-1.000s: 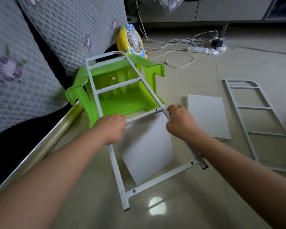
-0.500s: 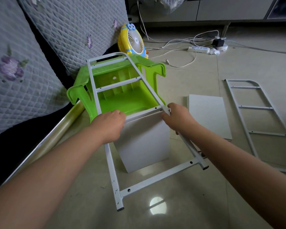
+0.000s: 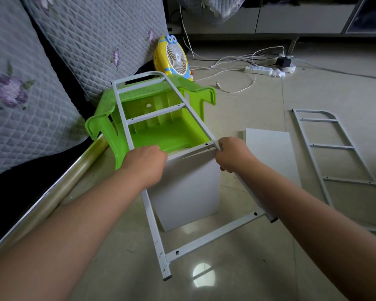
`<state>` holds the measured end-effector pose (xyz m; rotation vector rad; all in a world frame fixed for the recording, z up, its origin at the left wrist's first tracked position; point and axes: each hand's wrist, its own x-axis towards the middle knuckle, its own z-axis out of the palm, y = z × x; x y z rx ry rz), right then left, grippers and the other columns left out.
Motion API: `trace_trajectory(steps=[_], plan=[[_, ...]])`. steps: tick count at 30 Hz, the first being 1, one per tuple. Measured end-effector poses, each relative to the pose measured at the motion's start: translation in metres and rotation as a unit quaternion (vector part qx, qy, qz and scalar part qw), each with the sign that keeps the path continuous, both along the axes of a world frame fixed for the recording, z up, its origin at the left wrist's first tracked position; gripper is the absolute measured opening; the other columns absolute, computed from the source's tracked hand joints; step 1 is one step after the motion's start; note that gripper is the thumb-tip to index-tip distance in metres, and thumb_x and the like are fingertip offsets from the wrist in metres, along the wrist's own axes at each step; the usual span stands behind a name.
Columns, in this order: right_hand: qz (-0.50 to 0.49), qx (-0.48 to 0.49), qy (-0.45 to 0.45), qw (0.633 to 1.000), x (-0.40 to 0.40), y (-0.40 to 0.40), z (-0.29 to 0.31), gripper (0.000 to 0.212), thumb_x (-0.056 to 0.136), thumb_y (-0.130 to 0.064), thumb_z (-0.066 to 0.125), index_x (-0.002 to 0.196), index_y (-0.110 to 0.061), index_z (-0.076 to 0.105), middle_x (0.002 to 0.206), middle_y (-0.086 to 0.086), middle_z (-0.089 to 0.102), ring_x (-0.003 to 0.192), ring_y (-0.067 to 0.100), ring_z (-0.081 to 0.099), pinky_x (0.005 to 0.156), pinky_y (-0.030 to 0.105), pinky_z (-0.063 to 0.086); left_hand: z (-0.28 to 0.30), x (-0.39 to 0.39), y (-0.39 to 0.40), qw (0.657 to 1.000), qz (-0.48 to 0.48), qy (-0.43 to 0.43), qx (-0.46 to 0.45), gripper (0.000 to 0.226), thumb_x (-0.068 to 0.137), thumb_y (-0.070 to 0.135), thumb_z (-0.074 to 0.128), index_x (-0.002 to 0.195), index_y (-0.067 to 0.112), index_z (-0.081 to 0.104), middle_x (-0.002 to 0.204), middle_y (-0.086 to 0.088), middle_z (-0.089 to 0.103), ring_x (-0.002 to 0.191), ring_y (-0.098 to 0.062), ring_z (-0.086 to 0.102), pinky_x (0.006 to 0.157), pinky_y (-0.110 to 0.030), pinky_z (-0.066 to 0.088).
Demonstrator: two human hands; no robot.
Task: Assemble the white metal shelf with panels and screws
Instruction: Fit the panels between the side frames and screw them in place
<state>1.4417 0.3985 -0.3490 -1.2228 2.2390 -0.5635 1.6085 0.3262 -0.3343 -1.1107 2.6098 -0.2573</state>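
A white metal ladder-shaped side frame (image 3: pixel 154 227) leans tilted, its rounded top resting on an overturned green plastic stool (image 3: pixel 167 135). A white panel (image 3: pixel 189 192) hangs under the frame's third rung, its top edge against that rung. My left hand (image 3: pixel 146 162) grips the panel's upper left corner at the rung. My right hand (image 3: pixel 232 154) pinches the frame's right rail where the rung meets it. A second white panel (image 3: pixel 271 153) lies flat on the floor to the right. A second side frame (image 3: pixel 334 161) lies flat further right.
A quilted grey sofa (image 3: pixel 30 105) with a chrome base rail (image 3: pixel 52 198) runs along the left. A yellow desk fan (image 3: pixel 174 57) stands behind the stool. A power strip (image 3: pixel 258 70) and cables lie on the tiled floor at the back, in front of a low cabinet.
The panel has swung from a skewed angle to hang more squarely under the rung, and its top edge has come up against it. The frame's lower end shifted slightly left. Both hands stayed at the rung.
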Motion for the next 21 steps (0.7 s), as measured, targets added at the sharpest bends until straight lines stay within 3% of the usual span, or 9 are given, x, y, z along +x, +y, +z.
trace_trajectory(steps=[4,6,8,10,13,16,18,21], plan=[[0.006,-0.006,-0.007,1.0,-0.002,0.001,-0.001,0.024,0.082,0.005,0.037,0.063,-0.009,0.036,0.075,0.016,0.05,0.087,0.037,0.063,0.051,0.026,0.037,0.007,-0.003,-0.004,0.999,0.013,-0.002,0.038,0.024,0.098,0.027,0.044,0.104,0.009,0.057,0.11,-0.01,0.054,0.106,-0.029,0.054,0.076,-0.032,0.04],[0.014,0.0,-0.017,1.0,-0.002,0.002,0.0,0.017,0.083,0.005,0.037,0.071,-0.005,0.044,0.065,0.011,0.05,0.072,0.033,0.062,0.05,0.026,0.039,0.011,-0.002,-0.005,0.998,0.009,0.004,0.054,0.024,0.097,0.03,0.045,0.094,0.009,0.055,0.1,-0.01,0.053,0.103,-0.029,0.054,0.072,-0.03,0.037],[0.019,0.0,-0.025,0.999,-0.002,0.005,0.003,0.018,0.083,0.005,0.037,0.091,-0.001,0.052,0.062,0.008,0.051,0.059,0.027,0.058,0.051,0.027,0.045,0.012,-0.001,-0.005,0.998,0.005,0.011,0.067,0.029,0.096,0.03,0.047,0.073,0.012,0.045,0.087,-0.006,0.045,0.096,-0.028,0.053,0.068,-0.028,0.034],[0.031,-0.005,0.0,0.999,-0.002,0.007,0.004,0.023,0.083,0.002,0.04,0.102,0.0,0.052,0.074,0.012,0.058,0.069,0.031,0.062,0.058,0.033,0.049,0.012,0.001,-0.006,0.997,0.004,0.014,0.08,0.04,0.095,0.031,0.048,0.061,0.016,0.032,0.08,-0.004,0.041,0.086,-0.025,0.048,0.065,-0.026,0.031],[0.061,-0.014,0.108,0.992,-0.004,0.01,0.004,0.03,0.086,-0.01,0.047,0.115,-0.005,0.05,0.103,0.018,0.061,0.092,0.034,0.058,0.066,0.03,0.042,0.01,0.003,-0.004,0.996,0.012,0.023,0.087,0.043,0.095,0.032,0.048,0.059,0.017,0.029,0.071,-0.001,0.037,0.079,-0.023,0.044,0.064,-0.026,0.029],[0.099,-0.027,0.169,0.98,-0.004,0.012,0.005,0.051,0.091,-0.016,0.045,0.14,-0.02,0.033,0.115,0.017,0.058,0.106,0.033,0.055,0.077,0.032,0.045,0.01,0.004,-0.004,0.995,0.021,0.036,0.09,0.044,0.095,0.032,0.048,0.06,0.016,0.028,0.071,-0.001,0.037,0.078,-0.023,0.044,0.063,-0.027,0.029],[0.12,-0.034,0.186,0.975,-0.004,0.013,0.007,0.05,0.093,-0.018,0.042,0.141,-0.027,0.032,0.118,0.015,0.053,0.108,0.033,0.054,0.082,0.032,0.045,0.011,0.005,-0.004,0.995,0.023,0.037,0.094,0.043,0.095,0.032,0.048,0.059,0.016,0.029,0.075,-0.003,0.04,0.078,-0.024,0.045,0.063,-0.027,0.03],[0.147,-0.024,0.199,0.969,-0.005,0.009,0.008,0.034,0.093,-0.015,0.041,0.124,-0.02,0.054,0.115,0.011,0.05,0.105,0.032,0.055,0.082,0.031,0.047,0.015,0.003,0.001,0.996,0.03,0.023,0.083,0.038,0.096,0.033,0.046,0.063,0.017,0.036,0.084,-0.005,0.045,0.087,-0.025,0.05,0.066,-0.027,0.033]])
